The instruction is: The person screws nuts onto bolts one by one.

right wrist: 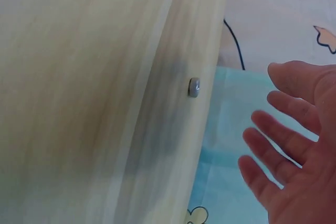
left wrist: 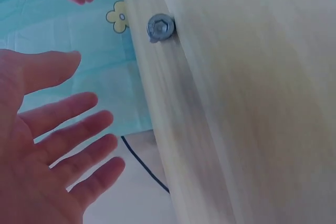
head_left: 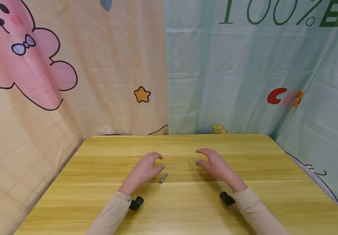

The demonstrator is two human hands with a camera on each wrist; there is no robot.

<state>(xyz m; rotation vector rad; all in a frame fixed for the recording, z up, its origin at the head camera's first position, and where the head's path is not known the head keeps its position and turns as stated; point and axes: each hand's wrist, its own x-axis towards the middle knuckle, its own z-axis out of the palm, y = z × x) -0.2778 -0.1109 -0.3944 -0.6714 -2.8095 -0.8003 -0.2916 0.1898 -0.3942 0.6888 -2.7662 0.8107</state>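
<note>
On the table lies a silver bolt [head_left: 163, 178], its hex-socket head [left wrist: 160, 27] facing the left wrist camera. Just beyond and left of it is my left hand [head_left: 147, 167], fingers spread and loosely bent, holding nothing. A small metal nut [right wrist: 194, 87] rests on the wood farther right; in the head view it is mostly hidden behind the right thumb. My right hand [head_left: 214, 163] hovers by the nut with relaxed, parted fingers and an empty palm. Both palms face inward toward each other.
The wooden table [head_left: 169, 209] has a back edge close to a printed curtain [head_left: 122, 65]. More curtain hangs along the left and right sides. A small black camera [head_left: 136, 203] is strapped at the left wrist, another camera [head_left: 227, 198] at the right.
</note>
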